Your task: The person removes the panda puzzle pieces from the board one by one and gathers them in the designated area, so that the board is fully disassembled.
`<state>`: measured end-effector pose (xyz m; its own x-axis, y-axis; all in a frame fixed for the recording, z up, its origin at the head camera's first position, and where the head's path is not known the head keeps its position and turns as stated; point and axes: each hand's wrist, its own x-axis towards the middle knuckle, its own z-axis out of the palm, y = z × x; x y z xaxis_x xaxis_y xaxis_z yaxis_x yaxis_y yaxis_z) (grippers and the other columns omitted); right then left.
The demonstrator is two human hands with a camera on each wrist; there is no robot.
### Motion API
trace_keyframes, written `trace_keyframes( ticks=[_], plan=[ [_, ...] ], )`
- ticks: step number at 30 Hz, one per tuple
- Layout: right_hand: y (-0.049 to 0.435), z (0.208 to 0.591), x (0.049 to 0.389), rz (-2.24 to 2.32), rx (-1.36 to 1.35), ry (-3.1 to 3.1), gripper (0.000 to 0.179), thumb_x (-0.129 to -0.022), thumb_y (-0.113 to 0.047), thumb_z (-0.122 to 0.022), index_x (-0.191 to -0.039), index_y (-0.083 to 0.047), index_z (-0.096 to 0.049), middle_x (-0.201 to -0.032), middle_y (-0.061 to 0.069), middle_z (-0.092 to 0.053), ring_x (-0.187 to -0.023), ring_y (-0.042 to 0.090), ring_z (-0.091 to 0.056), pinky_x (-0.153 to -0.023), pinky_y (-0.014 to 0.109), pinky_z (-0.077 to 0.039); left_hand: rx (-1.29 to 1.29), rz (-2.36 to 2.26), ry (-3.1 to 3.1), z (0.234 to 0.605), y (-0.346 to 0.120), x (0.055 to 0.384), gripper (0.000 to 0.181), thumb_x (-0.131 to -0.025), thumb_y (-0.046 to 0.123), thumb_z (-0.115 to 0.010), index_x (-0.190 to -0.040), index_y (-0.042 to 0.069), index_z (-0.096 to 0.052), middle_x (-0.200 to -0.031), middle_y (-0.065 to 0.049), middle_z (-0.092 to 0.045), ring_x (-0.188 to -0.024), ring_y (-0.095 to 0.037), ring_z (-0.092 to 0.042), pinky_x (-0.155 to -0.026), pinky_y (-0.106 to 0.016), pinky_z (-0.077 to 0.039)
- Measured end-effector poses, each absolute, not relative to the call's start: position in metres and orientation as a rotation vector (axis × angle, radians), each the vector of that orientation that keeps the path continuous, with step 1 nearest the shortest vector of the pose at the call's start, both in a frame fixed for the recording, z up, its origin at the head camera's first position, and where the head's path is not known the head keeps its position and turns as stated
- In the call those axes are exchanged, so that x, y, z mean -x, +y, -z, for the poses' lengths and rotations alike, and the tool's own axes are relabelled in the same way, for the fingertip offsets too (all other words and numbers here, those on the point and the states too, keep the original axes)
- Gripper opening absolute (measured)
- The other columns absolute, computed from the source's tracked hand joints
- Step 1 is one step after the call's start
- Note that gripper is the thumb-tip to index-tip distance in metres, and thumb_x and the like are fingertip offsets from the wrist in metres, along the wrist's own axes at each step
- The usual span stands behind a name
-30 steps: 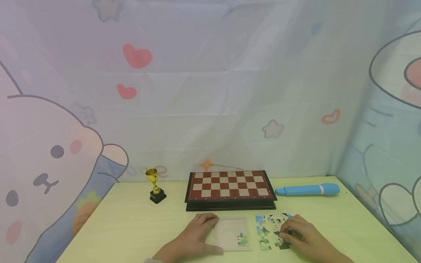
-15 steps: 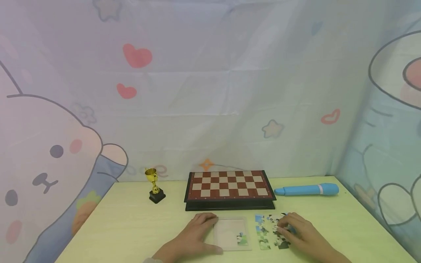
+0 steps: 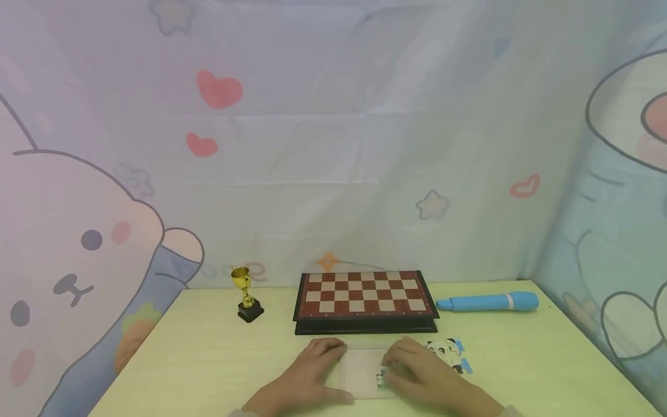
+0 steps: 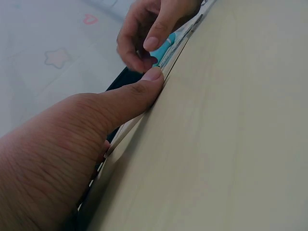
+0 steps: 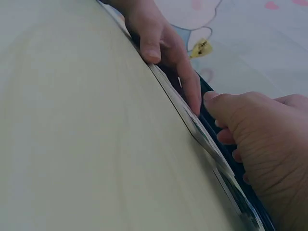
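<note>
In the head view my left hand (image 3: 304, 376) holds a shallow white puzzle tray (image 3: 358, 370) by its left side, fingers at the far corner and thumb at the near one. Over the tray's right side is my right hand (image 3: 424, 373), fingers curled and fingertips close together. It pinches a small puzzle piece, mostly hidden by the fingers. A panda-picture piece (image 3: 380, 380) lies in the tray's lower right, partly covered. Loose puzzle pieces (image 3: 443, 348) lie to the right, several behind the right hand. The left wrist view shows my left thumb (image 4: 137, 91) along the tray's near edge.
Behind the tray stands a black-sided checkered board box (image 3: 365, 295). A gold trophy cup (image 3: 245, 292) is at the back left, a blue microphone-shaped toy (image 3: 487, 302) at the back right. A printed cloth (image 3: 333, 145) hangs behind the pale table (image 3: 208, 353).
My right hand has moved left from the loose pieces to above the tray's right side. The left hand stays on the tray.
</note>
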<state>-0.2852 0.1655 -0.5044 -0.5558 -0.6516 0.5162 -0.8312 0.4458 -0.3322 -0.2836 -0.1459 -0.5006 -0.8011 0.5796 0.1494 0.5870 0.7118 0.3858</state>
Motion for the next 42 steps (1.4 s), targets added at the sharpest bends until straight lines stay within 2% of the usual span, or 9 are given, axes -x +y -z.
trace_keyframes(
  ticks=[8,14,20,29,35,42],
  plan=[
    [0.156,0.507,0.291,-0.632,-1.252,-2.374,0.019,-0.092,-0.043,-0.073,-0.104,-0.030,-0.067,-0.105,-0.021,-0.060,-0.101,0.001,-0.051,-0.087,0.031,-0.052,0.998,0.630,-2.857,0.501,-0.145,0.284,0.099,-0.079,0.081,-0.059,-0.151,0.015,-0.047,-0.153,0.005,-0.039,-0.140,-0.018,-0.034,-0.116,-0.049,-0.033],
    [0.158,0.509,0.288,-0.658,-1.197,-2.452,0.019,-0.093,-0.048,-0.070,-0.105,-0.034,-0.066,-0.107,-0.026,-0.057,-0.104,-0.001,-0.050,-0.090,0.033,-0.052,0.986,0.638,-2.862,0.501,-0.145,0.282,0.099,-0.079,0.081,-0.060,-0.151,0.015,-0.047,-0.153,0.005,-0.039,-0.141,-0.019,-0.034,-0.116,-0.049,-0.033],
    [0.156,0.507,0.287,-0.661,-1.161,-2.481,0.019,-0.093,-0.050,-0.069,-0.104,-0.035,-0.065,-0.106,-0.026,-0.055,-0.106,0.000,-0.049,-0.092,0.034,-0.052,0.986,0.635,-2.861,0.500,-0.145,0.282,0.099,-0.079,0.081,-0.061,-0.151,0.015,-0.048,-0.153,0.004,-0.039,-0.140,-0.019,-0.034,-0.116,-0.049,-0.033],
    [0.154,0.505,0.285,-0.673,-1.180,-2.438,0.021,-0.091,-0.046,-0.073,-0.102,-0.030,-0.065,-0.104,-0.022,-0.057,-0.102,0.002,-0.050,-0.089,0.032,-0.051,0.987,0.639,-2.861,0.499,-0.145,0.282,0.098,-0.079,0.081,-0.061,-0.151,0.015,-0.048,-0.152,0.004,-0.040,-0.140,-0.019,-0.035,-0.116,-0.048,-0.033],
    [0.154,0.503,0.282,-0.724,-1.137,-2.523,0.023,-0.092,-0.048,-0.071,-0.107,-0.032,-0.062,-0.106,-0.025,-0.055,-0.102,-0.001,-0.050,-0.092,0.033,-0.052,0.987,0.640,-2.857,0.500,-0.145,0.282,0.098,-0.079,0.081,-0.061,-0.150,0.015,-0.048,-0.152,0.005,-0.040,-0.140,-0.018,-0.035,-0.116,-0.049,-0.034],
    [0.157,0.504,0.280,-0.861,-1.233,-2.426,0.020,-0.096,-0.035,-0.071,-0.112,-0.028,-0.061,-0.101,-0.020,-0.057,-0.089,0.000,-0.054,-0.079,0.026,-0.053,1.012,0.641,-2.834,0.499,-0.146,0.282,0.096,-0.081,0.078,-0.062,-0.150,0.014,-0.048,-0.152,0.002,-0.040,-0.138,-0.020,-0.036,-0.114,-0.050,-0.035]
  ],
)
